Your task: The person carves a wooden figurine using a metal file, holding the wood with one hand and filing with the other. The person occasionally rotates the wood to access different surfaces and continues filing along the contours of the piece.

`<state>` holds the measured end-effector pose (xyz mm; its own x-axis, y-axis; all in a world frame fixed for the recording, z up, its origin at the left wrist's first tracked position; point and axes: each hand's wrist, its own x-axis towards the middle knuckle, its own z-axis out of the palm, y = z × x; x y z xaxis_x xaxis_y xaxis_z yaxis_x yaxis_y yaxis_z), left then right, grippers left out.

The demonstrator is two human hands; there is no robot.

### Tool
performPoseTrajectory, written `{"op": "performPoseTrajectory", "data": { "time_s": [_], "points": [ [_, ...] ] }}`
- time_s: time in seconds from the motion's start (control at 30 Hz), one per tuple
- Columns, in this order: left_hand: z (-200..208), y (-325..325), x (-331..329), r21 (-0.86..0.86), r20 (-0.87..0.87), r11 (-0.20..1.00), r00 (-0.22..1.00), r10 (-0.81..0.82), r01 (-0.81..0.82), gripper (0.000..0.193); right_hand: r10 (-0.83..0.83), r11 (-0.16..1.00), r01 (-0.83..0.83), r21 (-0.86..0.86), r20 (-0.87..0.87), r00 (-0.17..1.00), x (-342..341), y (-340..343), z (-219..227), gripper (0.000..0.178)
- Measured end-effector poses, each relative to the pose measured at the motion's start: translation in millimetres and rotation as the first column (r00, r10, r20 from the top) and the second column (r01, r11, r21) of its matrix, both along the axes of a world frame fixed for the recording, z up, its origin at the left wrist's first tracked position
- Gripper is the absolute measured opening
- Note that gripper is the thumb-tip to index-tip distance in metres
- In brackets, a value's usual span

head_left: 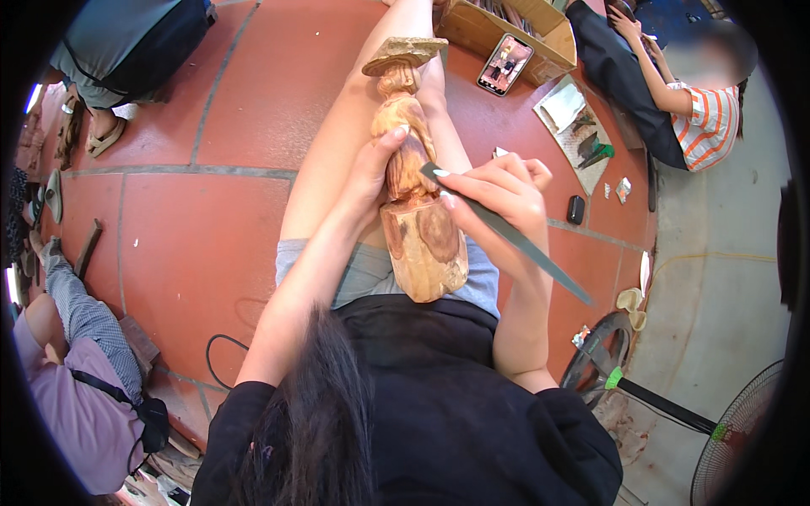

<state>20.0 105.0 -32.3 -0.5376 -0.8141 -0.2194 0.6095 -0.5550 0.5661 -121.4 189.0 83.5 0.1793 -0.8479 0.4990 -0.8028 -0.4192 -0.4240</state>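
While the left hand curls round carved wood, the right hand pinches a slanting file.

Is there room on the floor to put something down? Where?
Yes! On the left, the red floor between the dark stick and the person's legs is nearly bare, just tiny specks. Right of the legs it's crowded: cardboard box, phone, small black case. The carved wooden piece blocks the lap.

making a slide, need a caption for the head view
Left hand grips a carved tan wooden piece while the right hand holds a long grey tapered tool against it.
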Motion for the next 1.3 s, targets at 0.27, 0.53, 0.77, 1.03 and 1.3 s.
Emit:
{"op": "performPoseTrajectory", "data": {
  "time_s": [0.27,0.53,0.77,1.03,1.3],
  "points": [
    [-13.9,-4.1,-2.0,-0.123,0.062,0.992,0.998,-0.013,0.021,0.061,0.040,0.969,-0.056,0.241,0.073,0.997,-17.7,21.6,8.6,0.012],
    [-7.2,2.1,11.3,-0.063,-0.229,0.996,0.971,-0.070,0.057,0.058,-0.206,0.923,-0.138,0.360,0.762,0.614,-10.3,23.4,-22.9,0.019],
    [-9.1,2.4,20.6,-0.153,-0.422,0.982,0.891,-0.168,0.112,0.098,0.026,0.961,-0.176,0.215,0.560,0.828,-3.5,19.8,-28.9,0.020],
    [-13.1,3.4,15.9,-0.181,-0.405,0.977,0.896,-0.182,0.116,0.098,-0.110,0.925,-0.283,0.252,0.893,0.436,14.3,28.1,-37.4,0.019],
    [-2.9,1.1,22.5,-0.209,-0.157,0.977,0.987,0.015,-0.048,0.113,-0.166,0.906,-0.339,0.254,0.949,0.267,13.8,25.5,-34.1,0.024]
  ]
}}
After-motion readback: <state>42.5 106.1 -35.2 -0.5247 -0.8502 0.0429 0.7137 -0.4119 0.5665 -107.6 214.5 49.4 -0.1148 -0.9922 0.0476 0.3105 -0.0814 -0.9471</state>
